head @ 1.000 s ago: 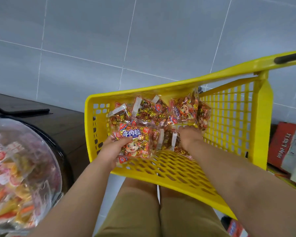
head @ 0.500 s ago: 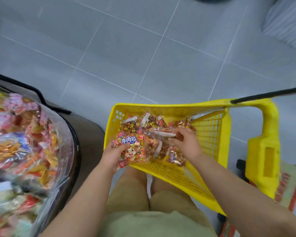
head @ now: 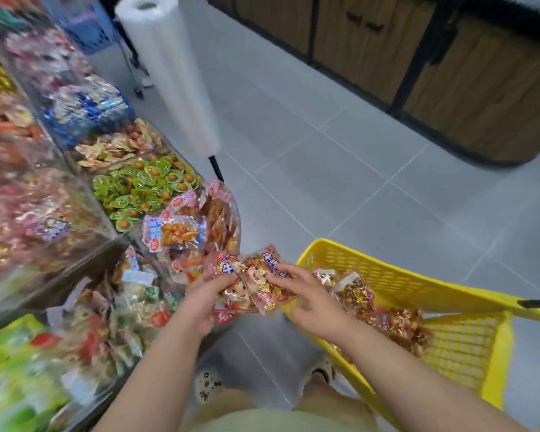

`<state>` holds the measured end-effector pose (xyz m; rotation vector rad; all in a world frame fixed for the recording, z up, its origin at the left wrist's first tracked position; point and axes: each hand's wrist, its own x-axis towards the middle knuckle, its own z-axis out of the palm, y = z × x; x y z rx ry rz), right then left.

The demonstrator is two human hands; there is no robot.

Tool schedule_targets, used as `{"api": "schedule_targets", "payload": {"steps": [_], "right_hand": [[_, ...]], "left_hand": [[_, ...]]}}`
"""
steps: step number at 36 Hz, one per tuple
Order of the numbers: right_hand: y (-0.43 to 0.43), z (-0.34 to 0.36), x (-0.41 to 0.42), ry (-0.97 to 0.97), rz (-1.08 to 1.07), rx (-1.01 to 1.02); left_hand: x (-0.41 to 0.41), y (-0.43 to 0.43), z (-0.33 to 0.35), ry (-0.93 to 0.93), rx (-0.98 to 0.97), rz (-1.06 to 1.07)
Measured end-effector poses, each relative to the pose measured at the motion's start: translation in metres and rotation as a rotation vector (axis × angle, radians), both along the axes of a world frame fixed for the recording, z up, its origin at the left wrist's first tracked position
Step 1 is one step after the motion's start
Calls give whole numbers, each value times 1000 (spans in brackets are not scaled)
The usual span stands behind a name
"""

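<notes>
A bundle of red and gold snack packets [head: 252,281] hangs in the air between the display and the yellow basket [head: 396,280]. My left hand [head: 204,302] grips the bundle from its left side, fingers curled over it. From the right, my right hand [head: 312,302] pinches the packets with thumb and fingers. More packets of the same kind [head: 384,316] lie in the basket, just right of my right hand.
Clear bins of wrapped snacks [head: 138,188] fill the left side, with more packets [head: 116,310] heaped lower down. A roll of plastic bags [head: 172,73] stands on a black pole. Wooden cabinets [head: 468,67] line the far right across grey floor tiles.
Both hands lifted the snack packets out of the basket and moved them left, toward the display. The camera view swung up and left, bringing the snack bins into sight.
</notes>
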<state>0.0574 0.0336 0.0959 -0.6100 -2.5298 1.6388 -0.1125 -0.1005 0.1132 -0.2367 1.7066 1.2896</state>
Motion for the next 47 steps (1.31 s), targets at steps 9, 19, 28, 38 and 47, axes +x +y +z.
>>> {"api": "schedule_targets", "payload": {"steps": [9,19,28,38,47], "right_hand": [[-111,29,-141,22,-277,-255],[-176,41,-232,-401,140,-395],[-161,102,-307,-457,199,-313],[-168,158,-461,-157,335,494],[-201,88,-523,-433,775,1118]], "left_hand": [[-88,-157,39,56,96,57],[-156,-262,53,219,135,73],[-189,-323,47,204,124,360],[-225,-335,63,306,172,557],[-267,-318,81,362,216,579]]}}
